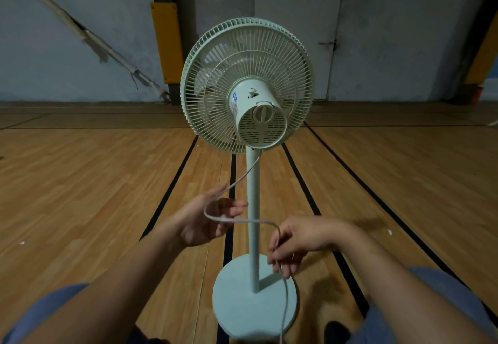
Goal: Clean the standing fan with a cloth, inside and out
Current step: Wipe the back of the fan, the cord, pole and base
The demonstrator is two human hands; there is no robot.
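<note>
A pale green standing fan (pixel 246 85) stands upright in front of me, its motor housing (pixel 258 117) facing me and its round base (pixel 254 303) on the floor. A thin pole (pixel 254 209) joins them. The fan's power cord (pixel 237 182) runs from under the housing, loops over my left hand (pixel 207 222) and crosses the pole to my right hand (pixel 296 241). My left hand is spread with the cord draped across its fingers. My right hand pinches the cord, which hangs down past the base. No cloth is in view.
Wooden floor with black painted lines (pixel 172 184) spreads all around the fan. A grey wall with a white door (pixel 296 33) and yellow padding (pixel 167 41) stands behind it. My knees in blue fabric (pixel 444 303) flank the base.
</note>
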